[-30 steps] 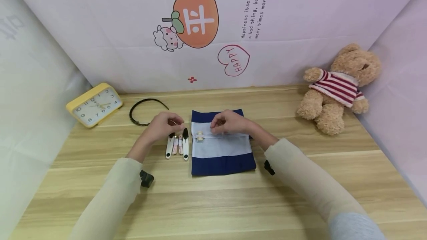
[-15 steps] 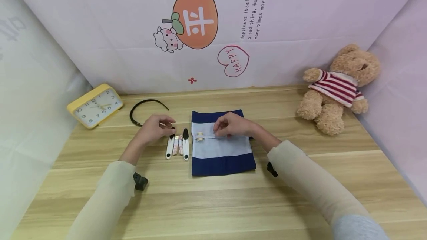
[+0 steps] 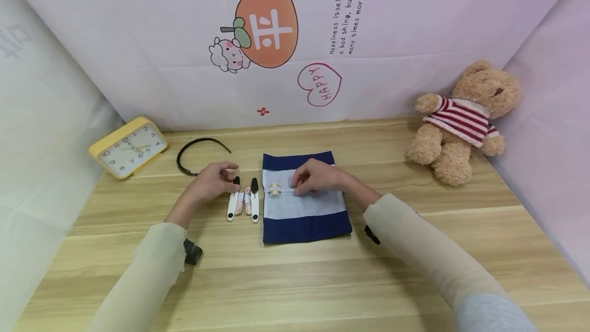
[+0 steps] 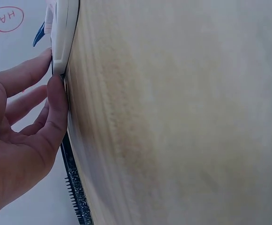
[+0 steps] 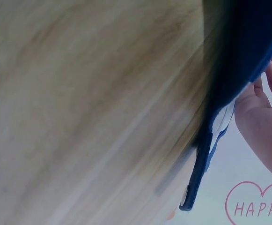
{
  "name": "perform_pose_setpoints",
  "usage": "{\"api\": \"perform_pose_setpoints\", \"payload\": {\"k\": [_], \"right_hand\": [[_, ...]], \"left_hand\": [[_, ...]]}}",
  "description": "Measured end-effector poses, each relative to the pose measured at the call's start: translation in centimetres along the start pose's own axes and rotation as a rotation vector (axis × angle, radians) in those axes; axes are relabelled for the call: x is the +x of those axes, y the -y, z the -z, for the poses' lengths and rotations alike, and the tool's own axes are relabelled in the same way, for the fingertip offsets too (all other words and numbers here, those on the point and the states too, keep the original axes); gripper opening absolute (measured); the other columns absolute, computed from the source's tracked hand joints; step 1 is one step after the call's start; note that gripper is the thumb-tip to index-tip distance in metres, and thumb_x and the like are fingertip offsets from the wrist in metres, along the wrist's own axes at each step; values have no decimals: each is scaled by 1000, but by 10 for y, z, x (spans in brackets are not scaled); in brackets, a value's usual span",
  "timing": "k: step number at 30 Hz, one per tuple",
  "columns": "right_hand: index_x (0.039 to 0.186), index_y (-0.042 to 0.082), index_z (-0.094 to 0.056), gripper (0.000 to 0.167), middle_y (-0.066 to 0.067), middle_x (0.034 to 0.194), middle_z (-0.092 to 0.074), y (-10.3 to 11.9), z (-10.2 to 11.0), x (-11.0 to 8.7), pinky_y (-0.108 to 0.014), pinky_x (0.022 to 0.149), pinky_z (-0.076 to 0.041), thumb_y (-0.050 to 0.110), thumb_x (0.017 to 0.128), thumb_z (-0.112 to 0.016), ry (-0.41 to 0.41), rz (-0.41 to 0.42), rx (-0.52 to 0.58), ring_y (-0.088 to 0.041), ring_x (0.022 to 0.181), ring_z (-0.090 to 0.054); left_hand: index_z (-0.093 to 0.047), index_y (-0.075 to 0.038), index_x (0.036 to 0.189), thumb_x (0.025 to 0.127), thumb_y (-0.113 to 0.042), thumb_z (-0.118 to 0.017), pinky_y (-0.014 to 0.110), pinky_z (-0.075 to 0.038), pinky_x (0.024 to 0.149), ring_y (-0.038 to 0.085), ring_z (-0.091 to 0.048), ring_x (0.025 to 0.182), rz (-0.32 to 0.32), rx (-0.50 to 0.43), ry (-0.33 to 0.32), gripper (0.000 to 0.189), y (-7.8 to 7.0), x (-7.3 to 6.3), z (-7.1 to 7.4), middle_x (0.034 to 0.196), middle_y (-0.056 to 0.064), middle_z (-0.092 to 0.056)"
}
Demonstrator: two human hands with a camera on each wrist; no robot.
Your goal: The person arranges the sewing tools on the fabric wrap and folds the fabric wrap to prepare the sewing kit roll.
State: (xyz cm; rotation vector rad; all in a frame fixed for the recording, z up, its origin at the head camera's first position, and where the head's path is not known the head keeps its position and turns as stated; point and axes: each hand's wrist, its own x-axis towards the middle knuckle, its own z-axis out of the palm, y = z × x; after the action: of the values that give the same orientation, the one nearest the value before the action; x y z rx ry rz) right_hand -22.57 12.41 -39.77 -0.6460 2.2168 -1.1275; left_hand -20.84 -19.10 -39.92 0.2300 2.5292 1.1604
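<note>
At the centre of the frame, the key relation is sideways: the white-bodied, black-tipped slim snips point(image 3: 232, 208) lie left of the navy-and-pale-grey fabric pouch point(image 3: 308, 229), with two pinkish bundled cords point(image 3: 248, 202) and a matching second pair of snips point(image 3: 255, 205) between. The nearer hand is the left hand point(image 3: 213, 182), at the upper end of the outer snips; in the left wrist view its thumb and forefinger close to a narrow pinch on that end, the other fingers loosely bent. The snips' long axis runs from top to bottom of the frame, leaning slightly, so it stands roughly square to the narrow white band point(image 3: 287, 190) crossing the pouch, and roughly in line with the cream thread spool point(image 3: 275, 193) tucked upright under the band's left part. The right hand point(image 3: 318, 175) reaches in from the right over the pouch, fingers bent and thumb close to forefinger, seemingly holding the band just right of the spool; the exact contact is too small to make out.
</note>
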Motion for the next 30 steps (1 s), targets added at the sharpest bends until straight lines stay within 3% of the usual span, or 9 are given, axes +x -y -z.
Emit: {"api": "perform_pose_setpoints", "payload": {"k": [9,16,23,30], "right_hand": [[98,2,-76,11,-1,85,-70,2,-3,2,-23,61,-46,5,88,-79,-27,17,-83,-11,70,-56],[94,4,-77,10,0,84,-70,3,-4,4,-22,66,-44,8,87,-81,-47,18,-151,-10,74,-54],[93,5,-77,8,0,83,-69,4,-5,3,-22,66,-43,8,87,-81,-58,-2,-165,-10,73,-53],[92,4,-77,7,0,82,-68,4,-5,4,-22,65,-41,8,87,-81,-59,-5,-168,-11,72,-52]], "left_hand": [[-62,7,129,94,-8,-72,41,-47,85,29,-54,101,-39,134,25,39,-3,2,0,112,17,-61],[-62,5,125,94,-8,-72,40,-49,82,28,-55,98,-33,151,24,35,-5,2,-2,109,16,-60],[-62,5,121,92,-4,-73,34,-51,75,25,-59,89,-11,96,22,33,-8,3,-3,104,15,-63],[-62,9,128,92,-5,-72,36,-51,80,27,-59,95,-26,173,25,40,-13,6,-6,107,16,-64]]}}
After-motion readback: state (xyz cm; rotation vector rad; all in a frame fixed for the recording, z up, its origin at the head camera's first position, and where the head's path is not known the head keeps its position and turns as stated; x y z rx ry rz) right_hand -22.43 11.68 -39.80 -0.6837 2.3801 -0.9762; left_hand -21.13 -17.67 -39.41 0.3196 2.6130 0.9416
